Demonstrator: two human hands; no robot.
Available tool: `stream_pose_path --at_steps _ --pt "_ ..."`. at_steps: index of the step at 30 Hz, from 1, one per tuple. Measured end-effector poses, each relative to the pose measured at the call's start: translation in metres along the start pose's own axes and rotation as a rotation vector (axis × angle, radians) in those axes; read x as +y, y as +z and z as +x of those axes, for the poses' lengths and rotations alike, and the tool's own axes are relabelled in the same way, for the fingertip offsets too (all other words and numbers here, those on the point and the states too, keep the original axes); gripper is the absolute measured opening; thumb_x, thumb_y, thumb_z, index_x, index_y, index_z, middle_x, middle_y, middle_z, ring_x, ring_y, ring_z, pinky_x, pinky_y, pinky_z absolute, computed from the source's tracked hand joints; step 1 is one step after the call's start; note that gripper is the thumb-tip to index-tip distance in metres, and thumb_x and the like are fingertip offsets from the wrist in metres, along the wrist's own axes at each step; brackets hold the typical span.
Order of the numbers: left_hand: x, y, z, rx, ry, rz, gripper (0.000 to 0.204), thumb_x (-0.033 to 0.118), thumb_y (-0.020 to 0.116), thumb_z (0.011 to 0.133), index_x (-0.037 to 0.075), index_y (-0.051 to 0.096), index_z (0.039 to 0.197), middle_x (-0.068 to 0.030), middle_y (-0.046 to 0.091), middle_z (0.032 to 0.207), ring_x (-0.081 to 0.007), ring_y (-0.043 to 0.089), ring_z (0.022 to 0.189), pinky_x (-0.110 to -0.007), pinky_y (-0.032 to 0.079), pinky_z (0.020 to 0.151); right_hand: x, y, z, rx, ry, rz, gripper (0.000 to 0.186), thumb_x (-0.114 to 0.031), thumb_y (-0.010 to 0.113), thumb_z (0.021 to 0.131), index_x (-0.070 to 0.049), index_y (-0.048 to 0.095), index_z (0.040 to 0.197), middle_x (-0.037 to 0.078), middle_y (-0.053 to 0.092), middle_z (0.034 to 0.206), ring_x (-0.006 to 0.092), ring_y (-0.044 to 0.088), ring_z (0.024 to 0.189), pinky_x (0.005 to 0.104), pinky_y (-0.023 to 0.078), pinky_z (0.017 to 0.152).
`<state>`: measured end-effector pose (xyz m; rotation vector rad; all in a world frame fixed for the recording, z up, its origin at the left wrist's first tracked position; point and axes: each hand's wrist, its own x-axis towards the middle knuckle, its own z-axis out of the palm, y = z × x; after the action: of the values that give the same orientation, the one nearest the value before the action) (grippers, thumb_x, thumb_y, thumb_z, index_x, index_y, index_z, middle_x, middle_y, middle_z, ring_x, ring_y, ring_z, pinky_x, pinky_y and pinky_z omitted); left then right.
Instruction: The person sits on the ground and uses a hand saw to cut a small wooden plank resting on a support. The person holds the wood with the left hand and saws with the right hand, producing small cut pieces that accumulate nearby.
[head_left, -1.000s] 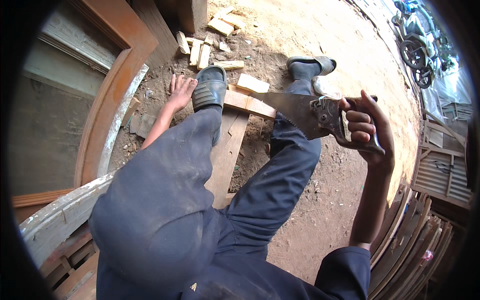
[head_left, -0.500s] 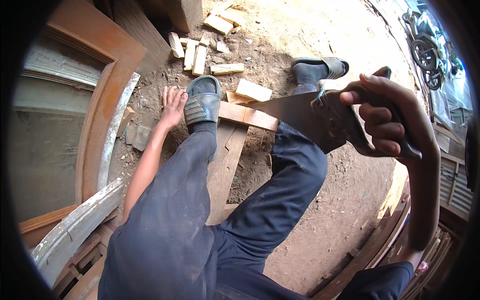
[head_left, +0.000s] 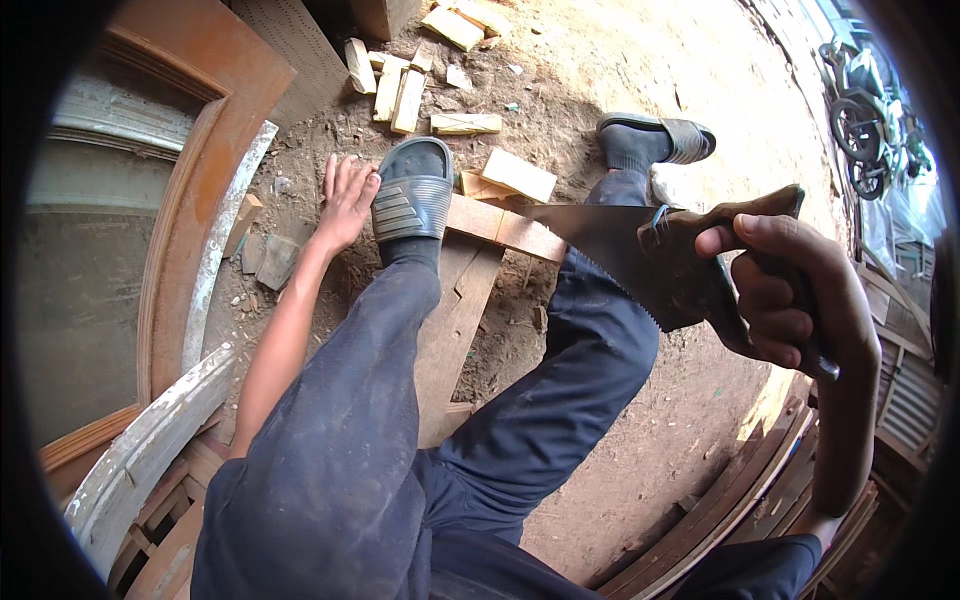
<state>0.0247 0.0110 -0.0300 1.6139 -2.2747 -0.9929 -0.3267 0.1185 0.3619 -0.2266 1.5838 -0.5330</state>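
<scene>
My right hand point(head_left: 785, 285) is closed around the handle of a dark handsaw. The saw's toothed blade point(head_left: 625, 255) slants leftward, its tip at a short wooden batten point(head_left: 525, 233). That batten lies crosswise on a longer board point(head_left: 450, 320) between my legs. My left foot, in a grey sandal point(head_left: 410, 205), sits at the batten's left end. Just left of the sandal, my left hand point(head_left: 345, 200) has its fingers apart and holds nothing that I can see; whether its fingertips touch the sandal or wood is unclear. Behind the batten lies a pale block point(head_left: 518, 173).
Several loose offcuts point(head_left: 405, 100) lie on dirt ahead. A brown door frame point(head_left: 220, 55) and a curved whitish timber point(head_left: 130, 470) flank my left side. Long planks point(head_left: 730, 510) are stacked at lower right. Motorcycles point(head_left: 860, 130) and a corrugated sheet point(head_left: 905, 390) stand at the right edge.
Since a second ago my right hand and the saw have moved right and lower in view, with the blade still at the batten. My left hand stays beside the sandal.
</scene>
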Motion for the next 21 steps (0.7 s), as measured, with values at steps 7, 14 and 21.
stream_pose_path --at_steps 7,14,21 --pt "-0.002 0.002 0.0 -0.002 0.009 -0.005 0.073 0.063 0.024 0.096 0.006 0.045 0.138 -0.0178 0.021 0.152 -0.0354 -0.002 0.145 -0.047 0.01 0.116 0.013 0.009 0.037 0.022 -0.069 -0.127 0.027 -0.02 0.046 0.094 0.002 0.056 0.105 -0.007 0.026 0.052 0.0019 0.024 0.034 0.0202 0.025 0.027" --pt "-0.001 0.005 0.003 0.011 0.044 -0.012 0.071 0.062 0.025 0.097 0.007 0.047 0.136 -0.018 0.022 0.151 -0.0366 0.001 0.144 -0.048 0.011 0.116 0.013 0.021 0.041 -0.055 -0.12 0.001 0.023 -0.017 0.047 0.089 0.0 0.058 0.1 -0.005 0.036 0.053 0.004 0.031 0.037 0.0218 0.028 0.033" --pt "0.001 0.008 0.003 0.042 0.044 -0.014 0.068 0.06 0.025 0.097 0.008 0.049 0.133 -0.0194 0.025 0.149 -0.0378 0.002 0.144 -0.048 0.01 0.115 0.027 0.003 0.058 0.032 -0.742 -0.256 0.025 -0.018 0.051 0.087 0.001 0.059 0.101 -0.003 0.041 0.052 0.0048 0.035 0.037 0.0205 0.027 0.034"
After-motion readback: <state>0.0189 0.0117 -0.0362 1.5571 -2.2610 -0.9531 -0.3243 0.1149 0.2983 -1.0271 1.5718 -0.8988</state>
